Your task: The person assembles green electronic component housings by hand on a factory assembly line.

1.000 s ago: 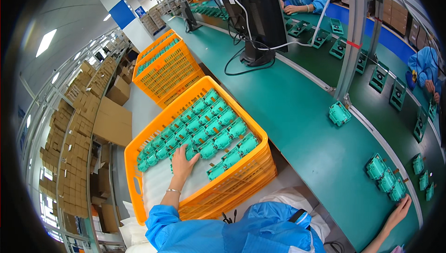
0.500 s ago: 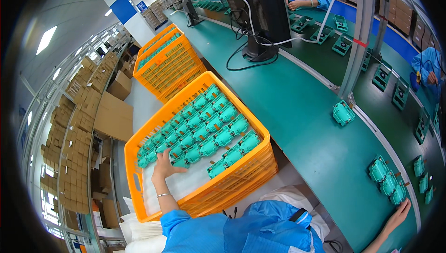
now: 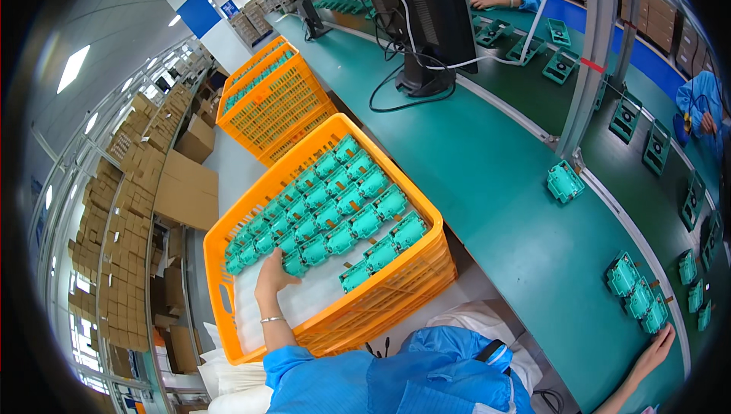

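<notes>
An orange plastic crate (image 3: 365, 324) holds rows of small green plastic housings (image 3: 313, 249) on a white liner sheet (image 3: 255, 312). My left hand (image 3: 272, 280) is inside it, fingertips at the near end of one row, thumb spread away from the fingers. Nothing is lifted in that hand. Far to the right, my right hand (image 3: 655, 350) rests at the bench edge, its fingers stretched out against the nearest of a short row of green housings (image 3: 638, 297). The undersides of both hands are hidden.
Another orange crate stack (image 3: 278, 106) stands beyond mine. A monitor (image 3: 420, 22) with loose cables sits on the green bench (image 3: 472, 186), near a metal post (image 3: 590, 64). One single housing (image 3: 565, 181) lies by the rail. Beyond it, a line carries green frames (image 3: 625, 117); co-workers sit there.
My left hand has shifted slightly right, and its fingers have closed in toward the end housing of the row. The right hand has barely moved. The view has tilted a little.
</notes>
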A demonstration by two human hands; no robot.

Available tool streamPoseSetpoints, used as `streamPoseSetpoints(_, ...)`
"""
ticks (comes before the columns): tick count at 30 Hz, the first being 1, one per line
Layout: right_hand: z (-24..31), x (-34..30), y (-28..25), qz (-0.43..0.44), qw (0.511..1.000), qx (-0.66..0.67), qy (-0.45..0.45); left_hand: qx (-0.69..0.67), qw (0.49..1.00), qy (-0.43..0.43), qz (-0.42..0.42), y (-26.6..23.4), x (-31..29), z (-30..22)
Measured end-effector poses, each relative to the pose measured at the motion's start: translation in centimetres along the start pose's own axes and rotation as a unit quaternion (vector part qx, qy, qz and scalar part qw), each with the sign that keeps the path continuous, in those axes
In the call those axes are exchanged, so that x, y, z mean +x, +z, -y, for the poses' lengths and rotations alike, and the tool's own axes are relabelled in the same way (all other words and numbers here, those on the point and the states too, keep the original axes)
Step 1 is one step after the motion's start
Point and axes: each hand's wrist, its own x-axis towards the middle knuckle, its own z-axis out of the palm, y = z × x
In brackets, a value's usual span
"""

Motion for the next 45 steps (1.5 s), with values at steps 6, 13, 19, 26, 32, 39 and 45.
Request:
streamPoseSetpoints(6,0.6,-0.2,0.0,-0.002,1.0,-0.009,0.014,0.008,1.0,0.01,-0.012,1.5,0.7,0.2)
streamPoseSetpoints(13,-1.1,0.2,0.2,0.009,1.0,0.0,0.003,0.03,0.999,0.018,-0.01,1.7,0.4,1.8)
streamPoseSetpoints(19,0.1,-0.6,-0.3,-0.013,1.0,-0.019,-0.013,0.048,0.994,-0.078,-0.061,-2.0,-0.6,-2.5)
streamPoseSetpoints(26,3.4,-1.3,1.1,-0.041,0.999,-0.016,-0.026,-0.191,0.945,0.104,-0.244,-2.9,0.3,-4.8)
streamPoseSetpoints(32,6.7,-1.5,1.5,-0.034,0.996,-0.047,-0.065,-0.362,0.832,0.393,-0.146,-0.6,-5.4,-25.9)
streamPoseSetpoints(39,8.0,-2.3,1.5,-0.035,0.997,-0.039,-0.063,-0.331,0.692,0.635,0.093,7.0,-12.1,-47.7)
streamPoseSetpoints(45,8.5,-2.4,0.5,-0.022,0.999,-0.03,-0.038,-0.179,0.755,0.626,-0.081,7.5,-9.1,-54.8)
